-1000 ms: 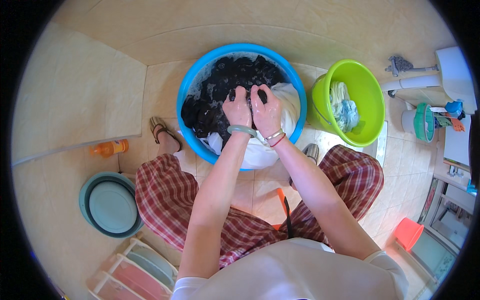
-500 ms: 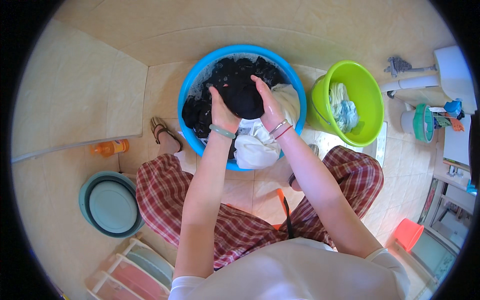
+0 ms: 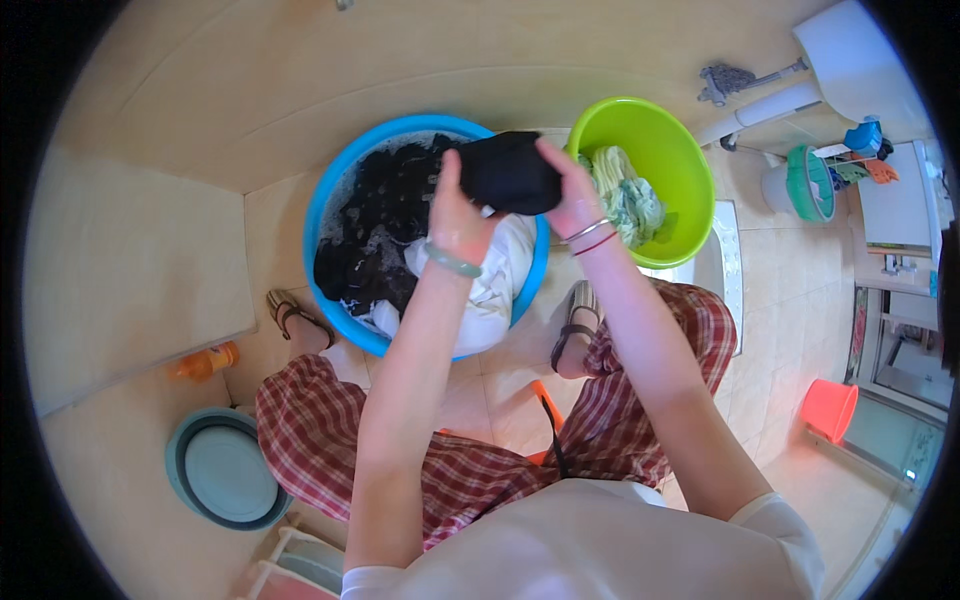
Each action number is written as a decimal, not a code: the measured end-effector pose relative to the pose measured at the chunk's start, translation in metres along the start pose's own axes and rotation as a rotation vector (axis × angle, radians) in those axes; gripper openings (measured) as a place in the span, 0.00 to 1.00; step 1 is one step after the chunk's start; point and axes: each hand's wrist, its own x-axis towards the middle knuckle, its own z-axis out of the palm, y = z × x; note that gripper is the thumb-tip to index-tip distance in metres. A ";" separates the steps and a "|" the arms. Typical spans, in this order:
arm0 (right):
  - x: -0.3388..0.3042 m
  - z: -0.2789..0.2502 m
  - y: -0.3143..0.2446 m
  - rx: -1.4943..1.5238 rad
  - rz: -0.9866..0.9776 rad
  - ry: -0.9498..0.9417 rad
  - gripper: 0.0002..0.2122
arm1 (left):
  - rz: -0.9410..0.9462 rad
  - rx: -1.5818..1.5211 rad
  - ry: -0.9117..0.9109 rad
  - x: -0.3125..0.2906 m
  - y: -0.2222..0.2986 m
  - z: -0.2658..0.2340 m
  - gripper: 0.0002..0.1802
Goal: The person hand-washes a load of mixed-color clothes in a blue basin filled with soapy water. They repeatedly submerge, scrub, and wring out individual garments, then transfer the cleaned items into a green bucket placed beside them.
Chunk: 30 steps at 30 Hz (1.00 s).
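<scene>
A small bundle of wet black cloth [image 3: 510, 172] is gripped between my two hands, raised over the right side of a blue basin [image 3: 312, 230]. My left hand [image 3: 462, 212] closes on its left end and my right hand [image 3: 575, 195] on its right end. Soapy water fills the basin, with dark clothes [image 3: 385, 215] soaking at the left and a white garment [image 3: 490, 290] bunched at the right. Beside the basin stands a lime-green bucket [image 3: 690, 165], holding pale striped and greenish cloths [image 3: 630, 205]. Its near-left rim lies close to my right hand.
At the left, an orange bottle [image 3: 205, 361] lies by the wall, near a grey-green basin [image 3: 190, 485]. An orange stool [image 3: 540, 392] shows between my legs. To the right are a lined bin [image 3: 785, 190], a white pipe [image 3: 765, 112] and a red bucket [image 3: 830, 408].
Both hands have lifted the black cloth out from over the middle of the basin and moved right, toward the green bucket. The view has shifted right too.
</scene>
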 end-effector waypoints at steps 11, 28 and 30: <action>-0.012 -0.117 -0.093 0.149 -0.183 0.633 0.28 | -0.132 0.100 -0.128 0.040 -0.096 0.071 0.36; 0.054 -0.020 0.101 -1.465 -0.259 -0.094 0.19 | 0.327 2.070 0.628 0.043 0.015 -0.208 0.17; 0.061 -0.016 0.122 -1.498 -0.205 -0.182 0.24 | 0.119 1.852 0.536 0.043 0.035 -0.205 0.13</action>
